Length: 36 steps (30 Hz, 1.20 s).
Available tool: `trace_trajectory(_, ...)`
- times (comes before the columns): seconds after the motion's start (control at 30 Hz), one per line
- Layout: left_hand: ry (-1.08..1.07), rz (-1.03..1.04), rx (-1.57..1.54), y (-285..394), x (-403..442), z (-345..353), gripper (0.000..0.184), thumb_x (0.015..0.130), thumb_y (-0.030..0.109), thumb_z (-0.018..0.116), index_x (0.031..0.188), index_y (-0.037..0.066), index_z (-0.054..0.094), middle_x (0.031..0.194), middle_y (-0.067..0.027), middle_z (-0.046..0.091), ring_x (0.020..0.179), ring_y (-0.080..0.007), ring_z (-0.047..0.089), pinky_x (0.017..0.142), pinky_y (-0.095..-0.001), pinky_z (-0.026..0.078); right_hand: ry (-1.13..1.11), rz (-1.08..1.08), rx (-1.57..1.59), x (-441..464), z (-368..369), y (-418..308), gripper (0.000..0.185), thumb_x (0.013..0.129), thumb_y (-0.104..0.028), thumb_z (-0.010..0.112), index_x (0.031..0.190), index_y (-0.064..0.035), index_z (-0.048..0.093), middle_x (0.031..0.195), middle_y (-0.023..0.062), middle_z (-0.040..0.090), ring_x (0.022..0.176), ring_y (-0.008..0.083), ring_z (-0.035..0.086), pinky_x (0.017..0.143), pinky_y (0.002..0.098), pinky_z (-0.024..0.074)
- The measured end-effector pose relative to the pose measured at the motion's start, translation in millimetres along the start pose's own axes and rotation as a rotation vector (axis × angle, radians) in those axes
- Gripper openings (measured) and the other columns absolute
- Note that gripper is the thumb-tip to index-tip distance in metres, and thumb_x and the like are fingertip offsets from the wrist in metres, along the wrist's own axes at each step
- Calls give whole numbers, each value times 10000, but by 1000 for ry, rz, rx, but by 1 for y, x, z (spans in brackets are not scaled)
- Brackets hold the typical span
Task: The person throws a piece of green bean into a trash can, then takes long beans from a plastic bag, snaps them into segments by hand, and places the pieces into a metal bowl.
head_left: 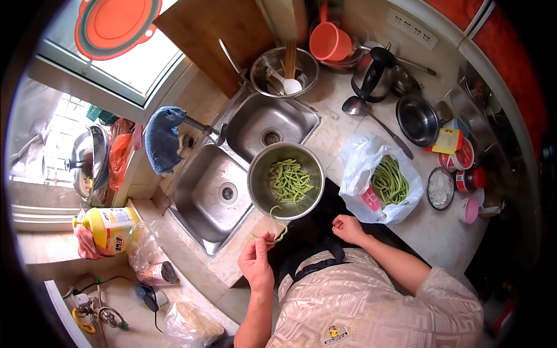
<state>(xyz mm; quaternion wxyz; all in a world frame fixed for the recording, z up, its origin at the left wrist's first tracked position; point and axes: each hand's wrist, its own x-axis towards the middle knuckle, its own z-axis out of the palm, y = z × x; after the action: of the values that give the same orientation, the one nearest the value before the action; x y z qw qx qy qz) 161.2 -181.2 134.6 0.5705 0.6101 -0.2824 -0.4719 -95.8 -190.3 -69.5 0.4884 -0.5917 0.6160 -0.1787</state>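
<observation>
Currently, the left hand (257, 261) pinches a long, slender green bean (284, 232) near a round steel pot (257, 177); the right hand (348, 229) curls, its grip unclear.

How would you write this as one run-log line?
Left hand: pinching long green bean | right hand: curled, near plastic bag | metal pot: short bean pieces inside | plastic bag: long beans inside

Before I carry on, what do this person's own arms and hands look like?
The left hand and right hand are bare, with no gloves visible. Both forearms are uncovered. The right sleeve is short and beige with a maze-like angular pattern; the left sleeve is not visible.
</observation>
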Motion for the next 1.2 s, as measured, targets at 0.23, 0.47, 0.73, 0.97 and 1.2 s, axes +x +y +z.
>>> trace_trajectory(0.23, 30, 128, 43, 7, -4, -1, 233, 952, 151, 567, 1036, -56, 633, 948, -116, 666, 873, -186, 638, 801, -297, 520, -15, 226, 153, 4, 14, -22, 200, 824, -163, 633, 923, 11, 645, 750, 89, 667, 666, 181, 654, 636, 303, 527)
trace_trajectory(0.47, -185, 711, 424, 9, -20, 19, 139, 838, 56, 664, 945, -33, 664, 905, -153, 661, 828, -252, 627, 771, -324, 502, -692, 282, 948, -39, -40, -185, 299, 997, -231, 448, 950, 2, 630, 815, 33, 626, 741, 90, 597, 703, 234, 499)
trace_trajectory(0.73, -352, 909, 550, 32, -24, 18, 349, 638, 65, 729, 979, 8, 685, 1014, -146, 670, 920, -287, 607, 863, -430, 474, -679, 119, 953, -29, -65, -214, 227, 980, -200, 479, 939, -16, 604, 829, 35, 614, 731, 91, 577, 691, 239, 481)
trace_trajectory(0.97, -384, -248, -295, 13, -8, 17, 386, 990, 252, 487, 1181, -74, 571, 1075, -142, 650, 849, -139, 600, 788, -267, 484, -886, -139, 591, -28, -77, -229, 202, 943, -209, 582, 830, -44, 595, 680, -49, 509, 608, 27, 423, 538, 212, 343)
trace_trajectory(1.2, -200, -192, -395, 29, 12, 7, 243, 945, 129, 569, 1102, -54, 600, 920, -130, 676, 678, -105, 578, 644, -205, 477, -845, -103, 626, -32, -74, -231, 170, 921, -151, 548, 838, -21, 618, 652, -38, 524, 587, 38, 452, 534, 208, 375)
